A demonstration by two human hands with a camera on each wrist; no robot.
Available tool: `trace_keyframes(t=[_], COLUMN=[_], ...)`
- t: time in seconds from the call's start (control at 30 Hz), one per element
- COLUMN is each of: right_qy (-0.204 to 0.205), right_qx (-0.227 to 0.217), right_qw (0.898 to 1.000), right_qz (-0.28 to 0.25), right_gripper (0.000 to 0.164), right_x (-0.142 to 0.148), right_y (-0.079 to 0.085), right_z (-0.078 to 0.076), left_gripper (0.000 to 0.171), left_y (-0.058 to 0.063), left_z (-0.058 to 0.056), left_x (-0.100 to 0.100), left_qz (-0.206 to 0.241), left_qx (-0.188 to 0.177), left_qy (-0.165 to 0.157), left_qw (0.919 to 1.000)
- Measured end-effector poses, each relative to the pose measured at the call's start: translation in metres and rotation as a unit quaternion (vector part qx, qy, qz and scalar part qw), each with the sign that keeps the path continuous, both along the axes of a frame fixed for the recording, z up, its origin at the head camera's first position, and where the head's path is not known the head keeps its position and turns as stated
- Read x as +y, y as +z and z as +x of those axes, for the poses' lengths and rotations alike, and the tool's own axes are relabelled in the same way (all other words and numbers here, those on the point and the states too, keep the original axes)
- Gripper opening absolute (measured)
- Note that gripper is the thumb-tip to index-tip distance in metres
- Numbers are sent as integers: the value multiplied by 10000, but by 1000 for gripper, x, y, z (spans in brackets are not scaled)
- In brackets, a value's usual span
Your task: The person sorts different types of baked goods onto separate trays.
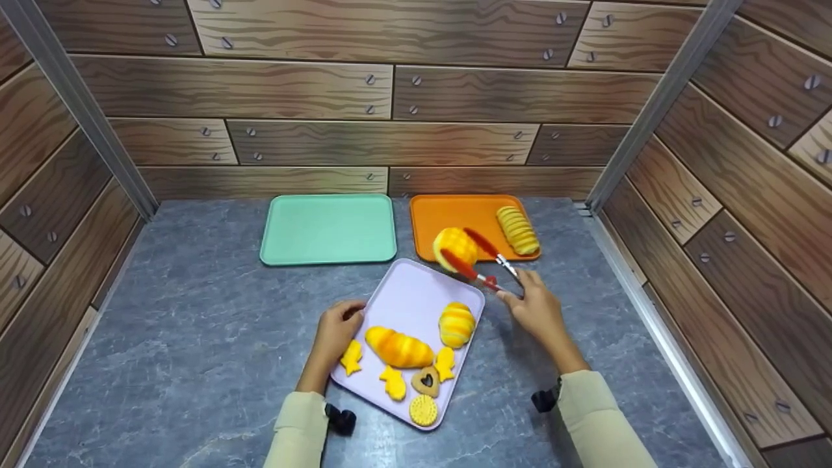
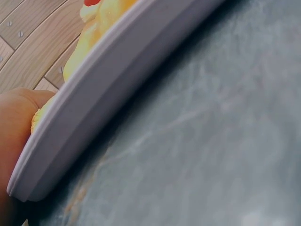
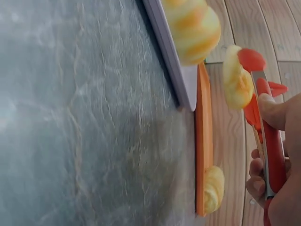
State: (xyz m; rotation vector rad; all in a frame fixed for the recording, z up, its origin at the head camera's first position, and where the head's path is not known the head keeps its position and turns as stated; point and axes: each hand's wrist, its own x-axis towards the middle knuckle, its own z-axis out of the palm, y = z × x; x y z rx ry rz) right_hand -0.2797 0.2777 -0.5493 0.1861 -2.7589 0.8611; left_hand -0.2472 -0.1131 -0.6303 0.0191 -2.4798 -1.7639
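My right hand [image 1: 537,305] grips tongs [image 1: 460,264] with red tips. Between the tips is a round yellow-orange bun [image 1: 448,242], raised over the front edge of the orange tray [image 1: 435,211]; the right wrist view shows the bun up in the air. My left hand [image 1: 335,335] holds the left rim of a lavender tray [image 1: 406,286], which is turned at an angle. On this tray lie a croissant [image 1: 398,348], a striped roll [image 1: 457,325], several yellow fish-shaped pieces [image 1: 394,383], a heart biscuit [image 1: 426,381] and a round biscuit [image 1: 423,410].
A long ridged bread [image 1: 518,231] lies at the orange tray's right side. To the left of that tray is a mint-green tray [image 1: 328,231] with bare surface. Wood-patterned walls [image 1: 312,91] enclose the grey marbled tabletop [image 1: 195,325] at the back and both sides.
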Motion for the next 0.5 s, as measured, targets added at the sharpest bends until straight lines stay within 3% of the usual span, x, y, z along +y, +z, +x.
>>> trace_keyframes(t=[0.23,0.5], right_qy=[-610,-1036], right_qx=[-237,-187], right_qw=[9977,9941], right_qz=[-184,-256], right_gripper=[68,67], right_x=[6,14], right_y=[-10,-24], right_z=[-15,-29], left_gripper=[24,23], left_y=[0,-2], left_z=[0,-2], left_x=[0,-2], left_qz=[-22,-31], left_qx=[-90,43], left_qy=[0,5], left_qw=[10000,10000])
